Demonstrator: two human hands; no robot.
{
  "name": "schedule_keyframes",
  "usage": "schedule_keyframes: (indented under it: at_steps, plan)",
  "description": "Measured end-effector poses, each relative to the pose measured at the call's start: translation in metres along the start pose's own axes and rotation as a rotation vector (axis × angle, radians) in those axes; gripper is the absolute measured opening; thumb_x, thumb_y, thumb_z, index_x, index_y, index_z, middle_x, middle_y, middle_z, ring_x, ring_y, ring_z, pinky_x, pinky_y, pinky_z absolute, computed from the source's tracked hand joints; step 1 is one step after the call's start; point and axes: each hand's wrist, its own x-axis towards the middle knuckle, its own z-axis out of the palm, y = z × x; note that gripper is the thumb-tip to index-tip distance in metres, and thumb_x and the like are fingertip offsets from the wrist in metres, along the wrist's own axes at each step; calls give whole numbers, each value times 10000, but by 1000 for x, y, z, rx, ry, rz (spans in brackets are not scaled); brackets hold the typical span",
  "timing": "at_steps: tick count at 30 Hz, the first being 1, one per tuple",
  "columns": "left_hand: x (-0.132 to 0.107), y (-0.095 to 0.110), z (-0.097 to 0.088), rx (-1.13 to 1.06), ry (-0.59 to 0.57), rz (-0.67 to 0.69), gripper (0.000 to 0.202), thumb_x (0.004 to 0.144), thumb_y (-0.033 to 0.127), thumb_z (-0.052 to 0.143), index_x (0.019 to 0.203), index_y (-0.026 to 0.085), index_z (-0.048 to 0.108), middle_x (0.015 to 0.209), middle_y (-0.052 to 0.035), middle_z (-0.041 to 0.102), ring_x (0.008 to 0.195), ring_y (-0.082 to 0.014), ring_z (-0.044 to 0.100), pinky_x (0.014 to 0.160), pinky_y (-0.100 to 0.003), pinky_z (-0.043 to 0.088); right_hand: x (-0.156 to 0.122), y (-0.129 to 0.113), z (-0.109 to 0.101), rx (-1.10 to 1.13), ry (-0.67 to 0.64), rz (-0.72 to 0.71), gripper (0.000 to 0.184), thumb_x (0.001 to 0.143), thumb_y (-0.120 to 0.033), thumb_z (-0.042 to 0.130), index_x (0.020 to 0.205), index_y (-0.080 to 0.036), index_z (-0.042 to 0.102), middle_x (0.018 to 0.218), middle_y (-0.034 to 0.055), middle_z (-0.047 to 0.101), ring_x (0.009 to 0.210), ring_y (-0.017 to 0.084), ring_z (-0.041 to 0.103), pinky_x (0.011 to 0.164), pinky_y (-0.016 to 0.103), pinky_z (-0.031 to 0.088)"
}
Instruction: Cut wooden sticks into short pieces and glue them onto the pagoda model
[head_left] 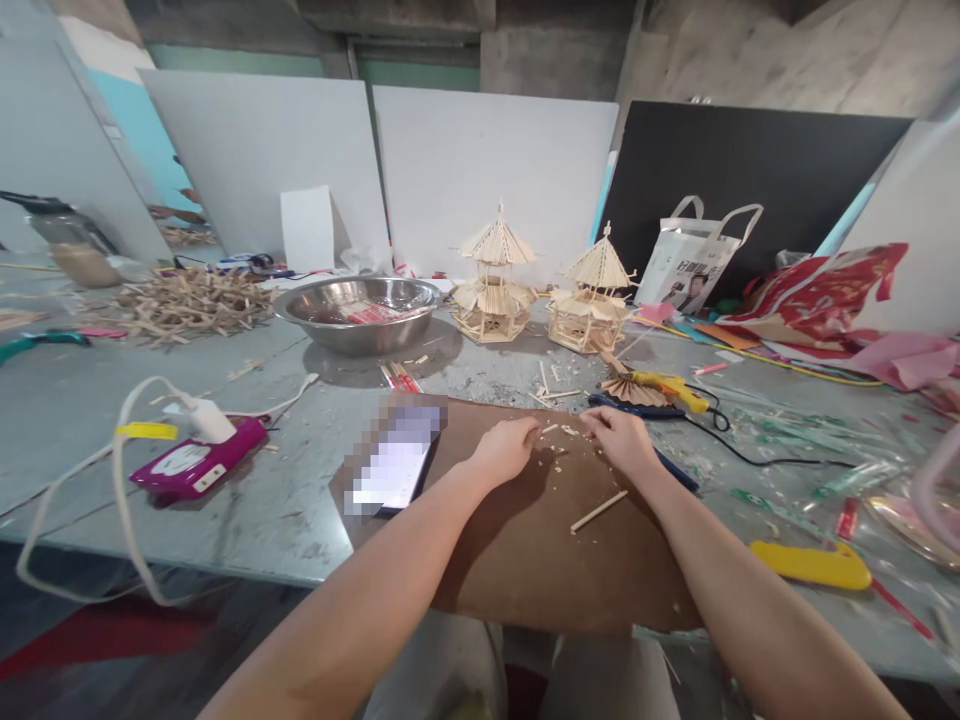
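Note:
My left hand [510,447] is over the brown board [517,540], its fingers closed together. A short pale stick piece [551,428] shows right at its fingertips; whether they grip it is unclear. Across from it, my right hand [621,437] has thumb and fingers pinched, and anything between them is too small to make out. Small pale crumbs [570,431] lie between the hands. Nearer to me, a longer thin wooden stick [598,511] rests on the board. A phone [401,455] with a lit, blurred screen lies at the board's left side.
Two stick-built pagoda models [493,300] stand behind the board, near a steel basin [360,335]. A yellow glue gun [671,388] with a black cord is at right, above a yellow-handled cutter [811,566]. A purple power strip [201,460] sits left.

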Motion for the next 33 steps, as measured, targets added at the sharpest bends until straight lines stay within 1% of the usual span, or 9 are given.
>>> schedule_keyframes:
  at_steps: [5,9,11,15,19,24,28,31,33]
  plan:
    - [0,-1,-4,-13,21,-75,325,798,393,323,910,206,564,823,-45,621,744,-163,555,642,-248,395,12,23,-17,-108,366,120,335,744,-365,391,908,-154,594,794,81,640,764,195,566,665,278,394]
    - [0,-1,-4,2,29,-121,288,782,379,365,918,217,561,837,-40,618,772,-164,556,651,-244,393,16,30,-16,-309,511,9,454,695,-297,456,1123,-146,478,1088,117,544,1051,230,434,844,364,314]
    - [0,-1,-4,11,29,-142,266,784,353,368,911,221,561,852,-38,615,794,-164,555,664,-243,392,14,27,-11,-344,427,-47,380,701,-277,448,1056,-172,538,1068,95,563,1026,218,458,846,352,316]
    - [0,-2,-3,24,54,-146,233,787,308,362,870,226,564,839,-32,615,788,-160,553,657,-242,388,8,19,-2,-265,135,-42,273,728,-325,416,836,-205,636,662,26,643,661,164,577,646,261,394]
    - [2,-1,-11,42,130,-224,251,796,313,336,854,222,563,810,-35,612,763,-158,551,638,-241,386,6,19,1,-255,85,-18,284,727,-351,415,850,-210,629,687,23,653,681,165,589,606,243,392]
    - [8,-10,-51,118,221,-366,272,780,343,350,887,227,571,857,-39,614,798,-166,548,659,-250,395,4,20,0,-269,52,-41,279,735,-329,406,860,-203,621,783,30,661,726,168,592,622,242,397]
    - [-5,-40,-92,272,199,-464,273,756,328,358,841,231,599,859,-45,618,804,-184,556,661,-261,408,3,19,1,-293,61,-62,275,741,-326,400,857,-211,621,788,29,662,719,169,593,616,242,399]
    - [-29,-65,-111,397,132,-485,298,748,308,340,840,235,614,875,-61,619,813,-212,561,670,-293,418,3,19,3,-299,56,-68,270,740,-320,402,849,-209,622,791,33,663,726,175,594,620,244,400]
    - [-44,-77,-114,446,35,-468,305,731,299,356,870,229,618,882,-79,621,819,-226,564,677,-306,419,2,18,4,-289,42,-71,271,740,-322,402,847,-205,622,777,34,662,714,174,594,614,244,401]
